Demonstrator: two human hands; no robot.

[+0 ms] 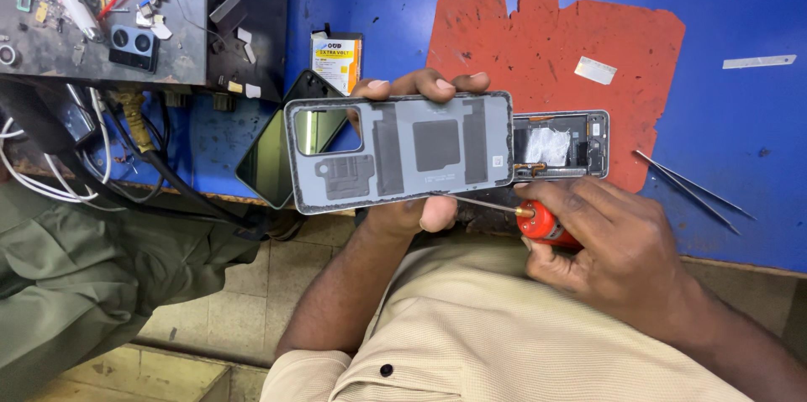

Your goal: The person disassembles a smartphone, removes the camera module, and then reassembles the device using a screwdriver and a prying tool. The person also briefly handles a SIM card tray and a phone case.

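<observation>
Left hand [418,150] grips grey phone back cover [399,152] by its edges, inner face up, above the near edge of the blue table [740,141]; right hand [605,234] closed on red-handled screwdriver [538,219], tip at cover's lower edge; opened phone body [561,146] lies just behind on red mat [555,41], tweezers [693,186] to the right.

We see a blue workbench [740,15] w/ a torn red mat [555,41] on top. Metal tweezers [693,186] lie at right, a yellow battery [338,62] near centre-left, a dark glass panel [269,158] beside it. Cluttered grey tray [101,11] & tangled cables [50,167] sit far left.
</observation>
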